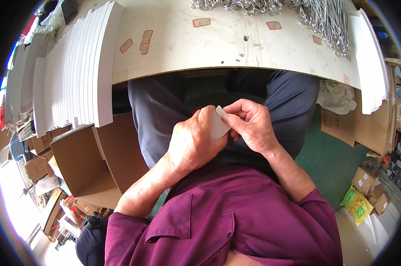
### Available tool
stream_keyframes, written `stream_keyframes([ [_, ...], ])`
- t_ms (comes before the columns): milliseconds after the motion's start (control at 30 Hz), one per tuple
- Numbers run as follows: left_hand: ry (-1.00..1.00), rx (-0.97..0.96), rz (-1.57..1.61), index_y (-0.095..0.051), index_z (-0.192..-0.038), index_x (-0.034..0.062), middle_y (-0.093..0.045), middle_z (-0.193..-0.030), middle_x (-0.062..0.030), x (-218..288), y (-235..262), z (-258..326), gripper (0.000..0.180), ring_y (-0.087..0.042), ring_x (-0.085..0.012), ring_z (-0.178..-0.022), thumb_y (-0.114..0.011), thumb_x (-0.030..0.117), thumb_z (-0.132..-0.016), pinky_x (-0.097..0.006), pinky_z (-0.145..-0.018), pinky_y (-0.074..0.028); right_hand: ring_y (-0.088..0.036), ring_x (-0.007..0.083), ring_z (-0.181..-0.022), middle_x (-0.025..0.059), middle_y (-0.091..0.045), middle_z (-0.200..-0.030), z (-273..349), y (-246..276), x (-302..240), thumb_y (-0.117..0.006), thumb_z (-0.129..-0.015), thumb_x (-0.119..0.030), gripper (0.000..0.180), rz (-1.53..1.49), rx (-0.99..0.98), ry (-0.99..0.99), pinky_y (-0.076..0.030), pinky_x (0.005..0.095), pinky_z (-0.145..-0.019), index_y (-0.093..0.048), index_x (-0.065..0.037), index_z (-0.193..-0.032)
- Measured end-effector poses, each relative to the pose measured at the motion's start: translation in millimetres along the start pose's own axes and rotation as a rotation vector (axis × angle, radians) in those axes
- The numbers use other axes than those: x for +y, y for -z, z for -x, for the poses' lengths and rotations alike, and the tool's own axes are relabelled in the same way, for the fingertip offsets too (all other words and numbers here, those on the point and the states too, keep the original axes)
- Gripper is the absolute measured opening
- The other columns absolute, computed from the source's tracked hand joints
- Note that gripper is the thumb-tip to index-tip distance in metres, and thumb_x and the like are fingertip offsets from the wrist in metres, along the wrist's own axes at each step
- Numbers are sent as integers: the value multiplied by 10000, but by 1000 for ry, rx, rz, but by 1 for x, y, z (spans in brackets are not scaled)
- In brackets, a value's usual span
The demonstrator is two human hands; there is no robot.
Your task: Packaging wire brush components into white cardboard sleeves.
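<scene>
Above my lap, just in front of the table edge, I hold a small white box with a flap standing up at its far end. My left hand is wrapped round the box's left side and underside. The thumb and forefinger of my right hand pinch the flap. My palms and fingers cover much of the box, so its full length and what is inside cannot be seen.
A white table spans the front, with metal rings and rods at its far right. Long white boxes stack at left, more white boxes at right. Open cardboard cartons stand left; another carton is right.
</scene>
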State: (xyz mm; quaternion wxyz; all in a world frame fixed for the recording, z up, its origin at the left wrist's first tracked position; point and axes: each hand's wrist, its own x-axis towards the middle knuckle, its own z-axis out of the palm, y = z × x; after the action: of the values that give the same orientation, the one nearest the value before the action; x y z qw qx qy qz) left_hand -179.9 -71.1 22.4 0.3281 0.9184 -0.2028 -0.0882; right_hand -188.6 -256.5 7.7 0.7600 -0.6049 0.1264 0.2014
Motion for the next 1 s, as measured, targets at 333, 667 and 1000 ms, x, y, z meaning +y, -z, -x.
stream_keyframes([
  [333, -40, -9, -24, -578, -1113, -7, -703, -880, -191, 2, -3, 1, 429, -733, -369, -740, -795, 171, -787, -451, -618, -618, -686, 64, -748, 52, -756, -844, 3, -2, -1, -753, -974, -72, 112, 151, 26, 114, -578, 250, -668, -704, 28, -960],
  [667, -64, 6, 5, -587, -1138, -7, -702, -874, -183, -1, -4, 3, 445, -732, -365, -747, -794, 152, -778, -451, -625, -618, -688, 60, -785, 69, -761, -855, 3, 0, -4, -762, -971, -76, 123, 128, 23, 40, -583, 253, -689, -705, 27, -936],
  [1000, 9, -43, 41, -630, -1219, 3, -740, -1037, -186, 0, -3, 7, 519, -758, -365, -898, -834, 163, -769, -445, -742, -634, -571, 27, -562, 32, -706, -725, 1, 3, 2, -763, -986, -127, 165, 38, 15, 11, -438, 208, -462, -690, -6, -900],
])
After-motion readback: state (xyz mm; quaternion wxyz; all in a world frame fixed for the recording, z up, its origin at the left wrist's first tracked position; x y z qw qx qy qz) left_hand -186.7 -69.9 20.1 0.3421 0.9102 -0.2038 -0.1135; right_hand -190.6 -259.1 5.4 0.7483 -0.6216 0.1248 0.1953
